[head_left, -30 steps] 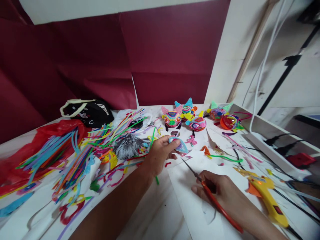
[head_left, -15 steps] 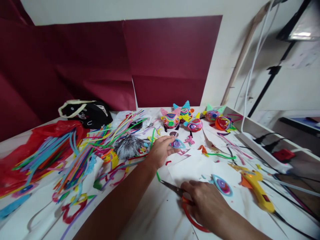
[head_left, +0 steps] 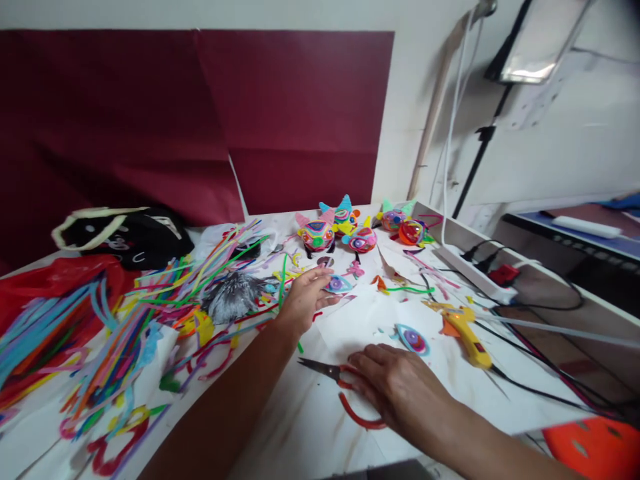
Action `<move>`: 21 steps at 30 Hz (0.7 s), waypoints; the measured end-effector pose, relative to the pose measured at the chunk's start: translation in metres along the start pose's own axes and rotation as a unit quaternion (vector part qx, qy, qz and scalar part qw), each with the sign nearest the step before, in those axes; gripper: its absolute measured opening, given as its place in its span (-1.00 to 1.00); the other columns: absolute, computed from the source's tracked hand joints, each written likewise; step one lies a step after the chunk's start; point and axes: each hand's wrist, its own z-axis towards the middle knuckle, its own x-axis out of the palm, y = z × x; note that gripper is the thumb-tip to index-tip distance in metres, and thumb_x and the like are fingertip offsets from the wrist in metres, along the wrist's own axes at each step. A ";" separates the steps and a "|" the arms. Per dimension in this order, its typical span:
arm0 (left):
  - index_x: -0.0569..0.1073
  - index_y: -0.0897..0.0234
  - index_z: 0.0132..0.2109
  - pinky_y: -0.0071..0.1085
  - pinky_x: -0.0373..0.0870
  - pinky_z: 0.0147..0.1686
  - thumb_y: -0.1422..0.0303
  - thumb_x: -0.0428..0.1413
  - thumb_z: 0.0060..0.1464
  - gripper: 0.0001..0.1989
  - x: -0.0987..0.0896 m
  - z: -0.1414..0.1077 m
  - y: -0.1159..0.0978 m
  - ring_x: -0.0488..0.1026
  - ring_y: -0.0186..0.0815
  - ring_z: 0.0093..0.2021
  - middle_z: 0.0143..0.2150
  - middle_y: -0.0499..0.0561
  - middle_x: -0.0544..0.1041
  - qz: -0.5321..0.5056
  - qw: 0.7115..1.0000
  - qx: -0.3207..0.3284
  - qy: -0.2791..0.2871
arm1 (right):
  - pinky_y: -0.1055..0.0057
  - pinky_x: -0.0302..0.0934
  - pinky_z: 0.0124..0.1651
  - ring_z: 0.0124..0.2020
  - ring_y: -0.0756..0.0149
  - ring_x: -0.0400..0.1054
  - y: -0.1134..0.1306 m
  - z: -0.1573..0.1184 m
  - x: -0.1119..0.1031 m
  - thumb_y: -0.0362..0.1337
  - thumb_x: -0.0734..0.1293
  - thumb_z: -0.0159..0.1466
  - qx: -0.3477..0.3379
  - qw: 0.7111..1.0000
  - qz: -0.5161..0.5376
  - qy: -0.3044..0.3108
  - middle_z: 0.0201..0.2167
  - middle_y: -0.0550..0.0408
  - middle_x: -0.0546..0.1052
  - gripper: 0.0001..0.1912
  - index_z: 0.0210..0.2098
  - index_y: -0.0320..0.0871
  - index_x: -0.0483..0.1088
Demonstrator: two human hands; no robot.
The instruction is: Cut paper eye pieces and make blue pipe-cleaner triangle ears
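Note:
My left hand (head_left: 306, 299) reaches over the middle of the table. Its thumb and fingers pinch an eye-shaped piece (head_left: 338, 285) of light blue and purple fuzzy strips. Low over the table, my right hand (head_left: 383, 377) is closed around the orange handles of a pair of scissors (head_left: 327, 369), whose blades point left. A second eye-shaped piece (head_left: 413, 339), blue outside with purple and red inside, lies on white paper (head_left: 360, 327) just beyond my right hand. A short green strip (head_left: 300, 347) lies near the scissor tips.
Bundles of colourful pipe cleaners (head_left: 110, 340) cover the left side, beside a red plastic bag (head_left: 65, 273) and a black pouch (head_left: 135, 237). Several decorated animal-like figures (head_left: 316, 233) stand at the back. To the right are a yellow glue gun (head_left: 470, 337), its cable and a white power strip (head_left: 475, 273).
The view has turned to the right, so everything sits further left. My right hand and the scissors have shifted slightly. My left hand still pinches the same eye-shaped piece.

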 end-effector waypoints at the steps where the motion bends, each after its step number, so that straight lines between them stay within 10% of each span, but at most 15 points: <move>1: 0.42 0.34 -0.19 -0.43 0.47 -0.46 0.50 0.12 -0.02 -0.81 0.001 0.000 0.002 0.46 -0.42 -0.51 -0.35 0.01 0.48 0.008 1.000 -0.003 0.002 | 0.44 0.21 -0.23 -0.27 0.31 0.37 -0.007 -0.007 -0.002 -0.33 0.15 0.29 0.011 1.000 0.008 -0.026 -0.29 0.06 0.46 -0.79 -0.16 -0.09 0.39; 9: 0.44 0.34 -0.20 -0.62 0.25 -0.58 0.43 0.16 -0.07 -0.78 0.012 -0.002 0.021 0.37 -0.50 -0.51 -0.38 0.00 0.46 0.079 0.996 -0.041 0.016 | 0.24 0.25 -0.23 -0.15 0.04 0.33 -0.082 -0.049 -0.007 -0.15 0.22 0.24 0.200 0.956 -0.160 -0.143 -0.22 -0.14 0.43 -0.69 -0.14 -0.21 0.40; 21: 0.45 0.33 -0.22 -0.56 0.24 -0.53 0.38 0.19 -0.13 -0.74 0.021 -0.006 0.033 0.35 -0.46 -0.48 -0.37 0.00 0.44 0.124 0.989 -0.073 0.025 | 0.29 0.17 -0.20 -0.23 0.16 0.32 -0.084 -0.030 0.003 -0.26 0.24 0.23 0.207 0.968 -0.101 -0.095 -0.30 -0.04 0.45 -0.80 -0.18 -0.16 0.39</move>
